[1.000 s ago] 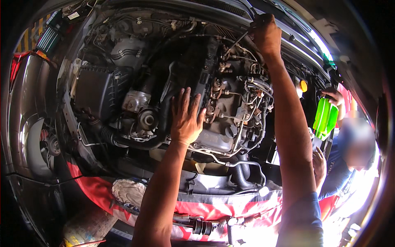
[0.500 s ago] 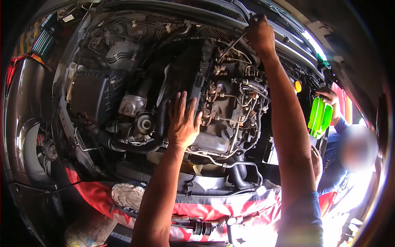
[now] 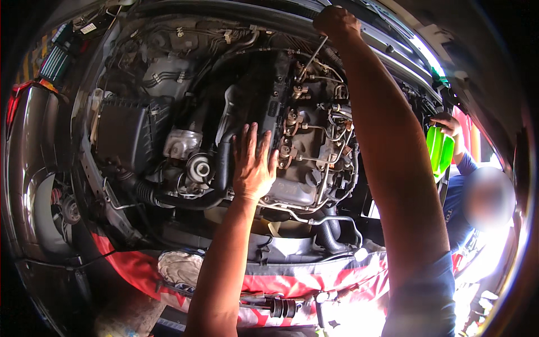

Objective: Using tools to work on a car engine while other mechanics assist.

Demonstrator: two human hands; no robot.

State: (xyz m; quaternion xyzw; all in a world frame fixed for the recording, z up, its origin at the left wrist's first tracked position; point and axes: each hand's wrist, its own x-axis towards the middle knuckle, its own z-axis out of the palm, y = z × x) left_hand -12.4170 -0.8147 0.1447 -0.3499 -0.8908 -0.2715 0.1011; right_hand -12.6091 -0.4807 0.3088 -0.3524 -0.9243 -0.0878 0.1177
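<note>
My right hand (image 3: pixel 337 23) is closed at the far side of the engine bay, gripping a tool with a long metal shaft (image 3: pixel 314 59). The shaft slants down to the far end of the engine (image 3: pixel 303 168); its handle is hidden in my fist, so I cannot tell its exact kind. My left hand (image 3: pixel 254 168) lies flat, fingers stretched out, on the near end of the long black engine cover (image 3: pixel 275 109). Beside that hand are metal pipes and injector fittings on the right, and a thick black hose (image 3: pixel 223 168) on the left.
At the right, a co-worker (image 3: pixel 469 185) in blue holds a bright green bottle (image 3: pixel 439 150). A black air filter box (image 3: pixel 124 132) sits at the left. Red and white cloth (image 3: pixel 314 283) covers the front edge, with a pale rag (image 3: pixel 179 268) on it.
My right hand has swung left and farther away, and the tool's shaft stands steeper. My left hand stays on the cover. The co-worker's green bottle is more covered by my right arm.
</note>
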